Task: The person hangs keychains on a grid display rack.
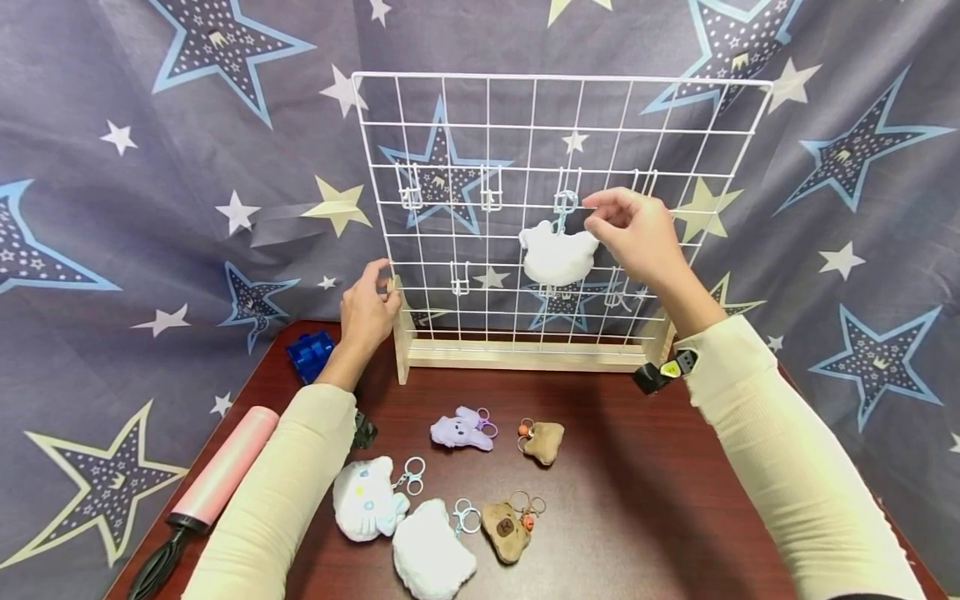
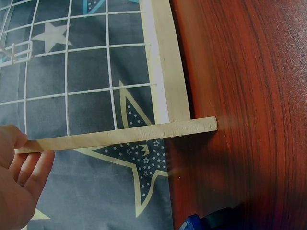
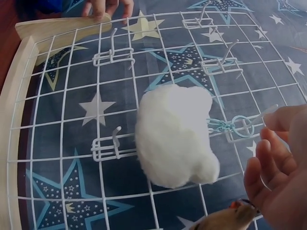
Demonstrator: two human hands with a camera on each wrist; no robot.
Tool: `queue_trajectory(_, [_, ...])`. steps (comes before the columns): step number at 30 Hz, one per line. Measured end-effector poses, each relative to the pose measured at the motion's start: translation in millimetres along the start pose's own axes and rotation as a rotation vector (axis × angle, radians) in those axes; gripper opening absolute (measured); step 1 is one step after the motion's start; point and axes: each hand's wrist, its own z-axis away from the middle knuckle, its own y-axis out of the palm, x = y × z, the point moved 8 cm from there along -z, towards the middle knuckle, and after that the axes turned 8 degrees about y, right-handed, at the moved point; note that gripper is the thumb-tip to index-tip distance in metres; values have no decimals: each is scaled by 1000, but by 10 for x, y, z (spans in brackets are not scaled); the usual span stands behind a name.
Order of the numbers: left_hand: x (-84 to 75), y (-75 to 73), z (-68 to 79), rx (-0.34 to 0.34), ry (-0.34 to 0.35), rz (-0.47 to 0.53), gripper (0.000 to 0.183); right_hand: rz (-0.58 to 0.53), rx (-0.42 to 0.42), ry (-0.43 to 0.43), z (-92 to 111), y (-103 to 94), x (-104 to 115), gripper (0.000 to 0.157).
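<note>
A white plush keychain (image 1: 558, 254) hangs on the wire grid by a light-blue clasp and ring (image 3: 243, 126), which is looped over a white hook. My right hand (image 1: 637, 233) is just right of the ring, fingers loosely bent and thumb and forefinger at the hook's tip in the right wrist view. With my left hand (image 1: 367, 308) I grip the wooden side upright (image 2: 96, 139) of the grid stand, thumb on one side and fingers on the other. Part of a brown plush (image 3: 230, 218) shows below my right hand in the right wrist view.
On the table lie a purple plush (image 1: 461, 429), two brown plushes (image 1: 507, 533) and two white ones (image 1: 432, 550), all with rings. Several other hooks (image 1: 491, 198) sit on the grid. A pink pump (image 1: 228, 467) and a blue object (image 1: 311, 356) are at the left.
</note>
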Motion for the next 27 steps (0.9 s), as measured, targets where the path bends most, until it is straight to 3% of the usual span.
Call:
queue_trajectory(7, [-14, 8, -2, 6, 1, 3, 53, 32, 23, -56, 141, 20, -107, 21])
queue_trajectory(15, [3, 3, -6, 4, -1, 5, 54, 113, 44, -162, 285, 90, -42, 20])
queue_trajectory(27, [11, 8, -10, 10, -3, 4, 54, 73, 130, -230, 496, 312, -124, 21])
